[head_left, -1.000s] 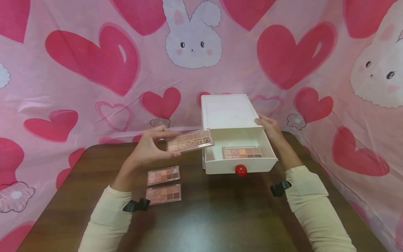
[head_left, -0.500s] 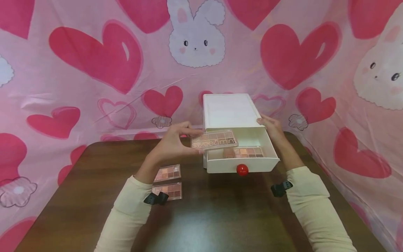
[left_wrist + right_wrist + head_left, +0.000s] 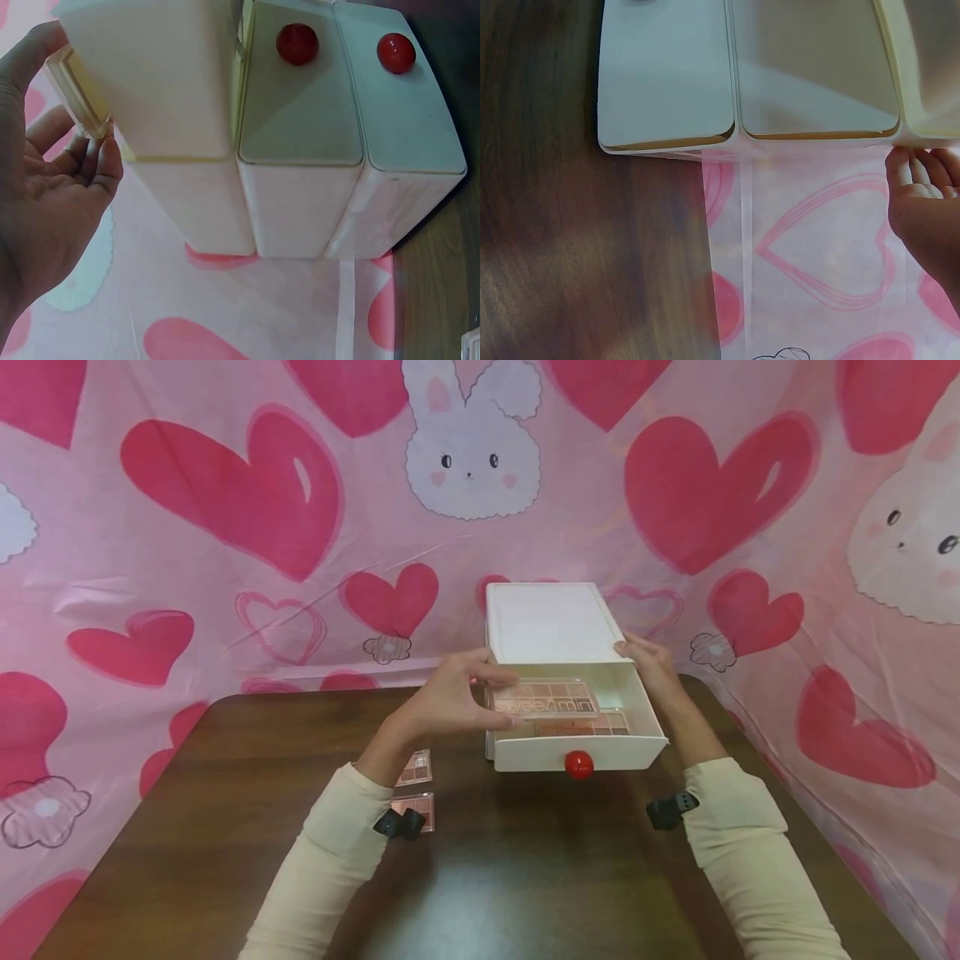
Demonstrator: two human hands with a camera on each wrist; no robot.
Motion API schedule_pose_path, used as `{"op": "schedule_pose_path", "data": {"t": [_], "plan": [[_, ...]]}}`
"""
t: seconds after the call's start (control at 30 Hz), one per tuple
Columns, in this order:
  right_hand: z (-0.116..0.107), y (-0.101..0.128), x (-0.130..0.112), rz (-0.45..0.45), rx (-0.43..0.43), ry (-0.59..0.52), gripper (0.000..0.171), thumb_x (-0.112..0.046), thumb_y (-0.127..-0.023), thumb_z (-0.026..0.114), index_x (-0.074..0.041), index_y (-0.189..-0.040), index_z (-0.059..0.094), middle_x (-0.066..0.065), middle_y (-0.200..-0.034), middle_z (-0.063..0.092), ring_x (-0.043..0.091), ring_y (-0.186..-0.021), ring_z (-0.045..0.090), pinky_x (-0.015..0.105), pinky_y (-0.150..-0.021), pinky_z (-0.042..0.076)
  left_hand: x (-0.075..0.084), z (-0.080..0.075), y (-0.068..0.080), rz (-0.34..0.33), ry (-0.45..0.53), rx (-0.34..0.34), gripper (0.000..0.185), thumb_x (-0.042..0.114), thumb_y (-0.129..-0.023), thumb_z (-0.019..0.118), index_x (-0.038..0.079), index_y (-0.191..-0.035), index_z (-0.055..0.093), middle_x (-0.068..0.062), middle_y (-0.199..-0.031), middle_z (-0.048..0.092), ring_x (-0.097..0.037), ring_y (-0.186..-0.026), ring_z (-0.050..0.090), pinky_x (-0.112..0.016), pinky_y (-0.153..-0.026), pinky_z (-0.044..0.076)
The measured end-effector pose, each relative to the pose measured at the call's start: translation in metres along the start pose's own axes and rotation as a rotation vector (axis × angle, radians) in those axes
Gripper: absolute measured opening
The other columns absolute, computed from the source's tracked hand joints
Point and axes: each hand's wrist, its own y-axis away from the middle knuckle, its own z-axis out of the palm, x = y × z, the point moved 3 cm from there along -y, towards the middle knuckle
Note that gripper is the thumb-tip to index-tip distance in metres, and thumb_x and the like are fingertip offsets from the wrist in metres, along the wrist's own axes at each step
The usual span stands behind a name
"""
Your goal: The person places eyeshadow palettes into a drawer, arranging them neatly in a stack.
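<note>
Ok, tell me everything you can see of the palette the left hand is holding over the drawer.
The eyeshadow palette is a flat, slim rectangle with a clear lid that looks like plastic, printed with pale lettering over rows of pinkish-brown pans. It is closed and held roughly level, tilted slightly, above the open top drawer of the white organiser, over another palette lying inside. The left hand pinches its left end between thumb and fingers; nothing else visibly touches it. In the left wrist view only its clear edge shows.
</note>
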Motion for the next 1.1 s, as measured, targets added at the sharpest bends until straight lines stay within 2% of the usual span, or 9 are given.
{"op": "schedule_pose_path", "data": {"t": [0.17, 0.47, 0.7, 0.8, 0.97, 1.1], "plan": [[0.000, 0.000, 0.000, 0.005, -0.001, -0.018, 0.064, -0.021, -0.099, 0.051, -0.002, -0.156, 0.032, -0.024, -0.080, 0.069, -0.004, -0.077, 0.067, 0.016, -0.070, 0.058, 0.004, 0.007, -0.007, 0.004, -0.090, -0.024, 0.056, 0.027, -0.070, 0.089, 0.011, -0.122, 0.075, -0.001, -0.090, 0.059, -0.022, -0.091, 0.056, -0.029, -0.071, 0.046], [0.003, 0.002, -0.001, -0.005, 0.001, -0.031, 0.064, -0.020, -0.098, 0.053, 0.001, -0.155, 0.033, -0.022, -0.080, 0.071, -0.002, -0.075, 0.069, 0.018, -0.068, 0.059, 0.014, 0.018, -0.015, 0.002, -0.279, -0.049, 0.063, 0.037, -0.072, 0.085, 0.012, -0.128, 0.072, 0.000, -0.089, 0.058, -0.017, -0.085, 0.051, -0.028, -0.069, 0.042], [0.004, 0.003, -0.002, -0.004, 0.000, -0.060, 0.064, -0.020, -0.099, 0.052, 0.001, -0.156, 0.032, -0.022, -0.081, 0.072, -0.003, -0.076, 0.068, 0.016, -0.069, 0.058, 0.025, 0.029, -0.022, 0.071, -0.394, -0.108, 0.059, 0.041, -0.074, 0.084, 0.014, -0.125, 0.074, -0.001, -0.094, 0.061, -0.014, -0.088, 0.052, -0.025, -0.073, 0.042], [0.004, 0.003, -0.002, -0.003, 0.002, -0.048, 0.064, -0.021, -0.098, 0.052, 0.001, -0.156, 0.032, -0.022, -0.080, 0.072, -0.004, -0.075, 0.068, 0.016, -0.068, 0.058, 0.028, 0.035, -0.026, 0.080, -0.411, -0.134, 0.056, 0.040, -0.074, 0.085, 0.013, -0.123, 0.075, -0.001, -0.093, 0.062, -0.014, -0.088, 0.053, -0.025, -0.074, 0.043], [0.005, 0.003, -0.002, 0.001, 0.009, -0.021, 0.064, -0.021, -0.098, 0.052, 0.000, -0.155, 0.033, -0.023, -0.079, 0.071, -0.004, -0.075, 0.067, 0.015, -0.068, 0.057, 0.027, 0.042, -0.030, 0.038, -0.418, -0.173, 0.056, 0.036, -0.076, 0.087, 0.011, -0.125, 0.074, 0.000, -0.097, 0.065, -0.013, -0.090, 0.055, -0.023, -0.074, 0.046], [0.004, 0.001, -0.001, -0.005, 0.013, -0.015, 0.063, -0.020, -0.098, 0.051, 0.001, -0.155, 0.033, -0.024, -0.079, 0.070, -0.005, -0.074, 0.067, 0.014, -0.067, 0.057, 0.027, 0.044, -0.033, 0.011, -0.461, -0.193, 0.059, 0.037, -0.076, 0.087, 0.011, -0.127, 0.072, -0.001, -0.104, 0.067, -0.013, -0.093, 0.055, -0.023, -0.076, 0.047]]}}
